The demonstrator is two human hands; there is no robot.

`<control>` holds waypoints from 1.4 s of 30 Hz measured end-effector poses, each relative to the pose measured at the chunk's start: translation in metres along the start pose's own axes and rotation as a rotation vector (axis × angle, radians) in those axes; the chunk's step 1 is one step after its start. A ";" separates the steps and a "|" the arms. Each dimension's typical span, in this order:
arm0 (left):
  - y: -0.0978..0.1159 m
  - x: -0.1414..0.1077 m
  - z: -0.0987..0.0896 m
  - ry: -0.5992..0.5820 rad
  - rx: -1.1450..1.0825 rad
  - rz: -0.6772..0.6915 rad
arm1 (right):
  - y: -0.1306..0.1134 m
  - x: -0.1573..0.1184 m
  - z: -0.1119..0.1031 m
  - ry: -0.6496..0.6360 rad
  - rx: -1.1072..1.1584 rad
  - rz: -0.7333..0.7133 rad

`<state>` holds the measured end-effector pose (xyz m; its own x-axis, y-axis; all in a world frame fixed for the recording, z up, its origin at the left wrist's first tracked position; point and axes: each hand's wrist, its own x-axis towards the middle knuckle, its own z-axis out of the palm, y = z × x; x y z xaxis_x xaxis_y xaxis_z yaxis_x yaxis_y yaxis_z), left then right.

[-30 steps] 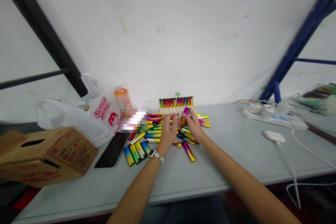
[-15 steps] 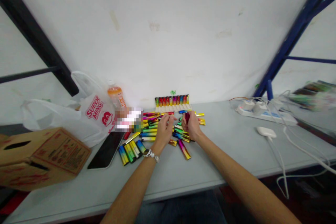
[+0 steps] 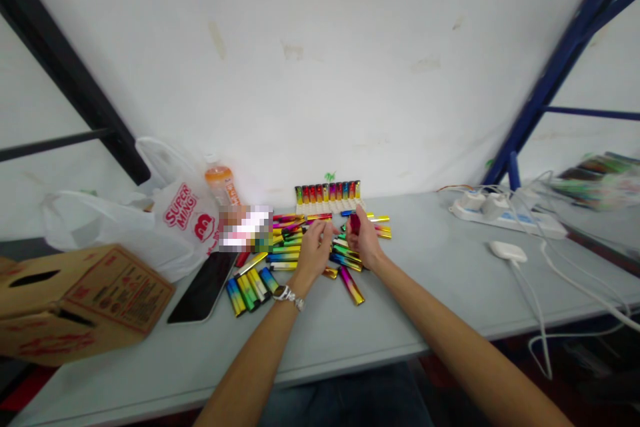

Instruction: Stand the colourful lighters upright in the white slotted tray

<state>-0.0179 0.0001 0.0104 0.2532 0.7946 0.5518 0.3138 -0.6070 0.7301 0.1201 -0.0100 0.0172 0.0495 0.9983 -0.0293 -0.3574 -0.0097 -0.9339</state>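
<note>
Shiny multicoloured lighters (image 3: 284,257) lie in a loose pile on the grey table (image 3: 350,340). My left hand (image 3: 316,247) is over the middle of the pile, fingers bent and close together; whether it holds anything is too small to tell. In my right hand (image 3: 366,238), just to the right, a dark red lighter (image 3: 355,223) is gripped. Behind the hands a row of upright lighters (image 3: 327,192) stands at a white slotted tray (image 3: 331,206). One purple and yellow lighter (image 3: 351,285) lies apart, nearer the front edge.
Left of the pile are a phone (image 3: 203,288), a cardboard box (image 3: 107,300), a white plastic bag (image 3: 175,220) and an orange drink bottle (image 3: 223,183). A power strip (image 3: 510,215) with white cables and a white adapter (image 3: 507,252) lie at the right.
Both hands stay almost in place. The dark red lighter in my right hand has shifted and tilted slightly, and my left fingers have moved a little.
</note>
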 end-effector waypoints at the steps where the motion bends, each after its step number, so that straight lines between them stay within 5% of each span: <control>1: 0.000 0.000 0.000 -0.004 0.004 0.000 | -0.001 -0.001 0.001 -0.005 0.024 0.000; 14: -0.006 0.002 -0.001 -0.026 0.110 -0.006 | 0.002 0.010 -0.011 0.010 -0.196 -0.283; 19: -0.011 0.002 -0.001 -0.022 0.130 -0.017 | 0.000 0.036 -0.023 0.095 -0.486 -0.447; 29: -0.016 0.000 -0.001 -0.072 0.168 -0.037 | -0.018 0.097 -0.015 -0.054 -0.787 -0.637; 42: -0.018 -0.002 0.001 -0.073 0.196 -0.045 | -0.016 0.151 -0.009 -0.083 -0.913 -0.626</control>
<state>-0.0234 0.0099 -0.0041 0.2988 0.8221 0.4846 0.4964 -0.5675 0.6569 0.1413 0.1399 0.0242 -0.0941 0.8418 0.5315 0.5317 0.4939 -0.6881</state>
